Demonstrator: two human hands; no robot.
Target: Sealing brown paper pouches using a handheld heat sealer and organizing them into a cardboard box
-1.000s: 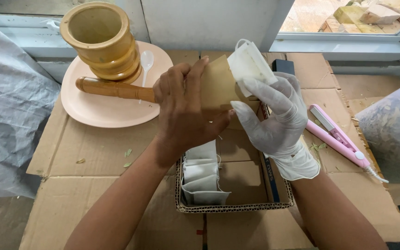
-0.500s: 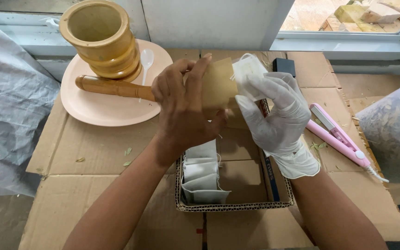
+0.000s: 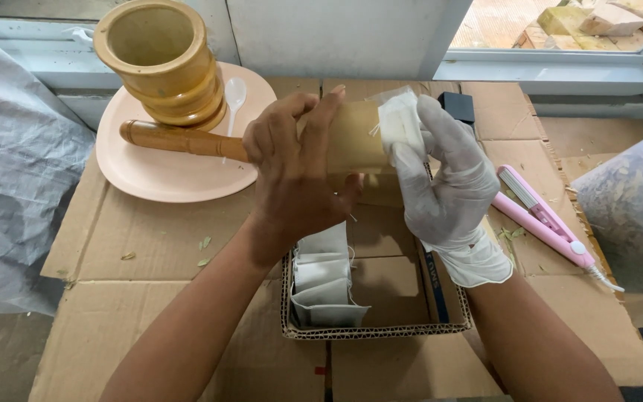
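Head view: the bare left hand [image 3: 299,175] has its grip closed around a tan paper pouch [image 3: 355,138], held above an open cardboard box [image 3: 377,331] containing a row of white filter bags [image 3: 325,279]. The gloved right hand [image 3: 444,179] pinches a white filter bag [image 3: 397,126] against the pouch's end.

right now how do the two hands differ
The left hand is bare; the right hand wears a white glove. The left hand wraps around a tan paper pouch, while the right hand pinches a small white sachet at the pouch's end. Both are raised above the cardboard box.
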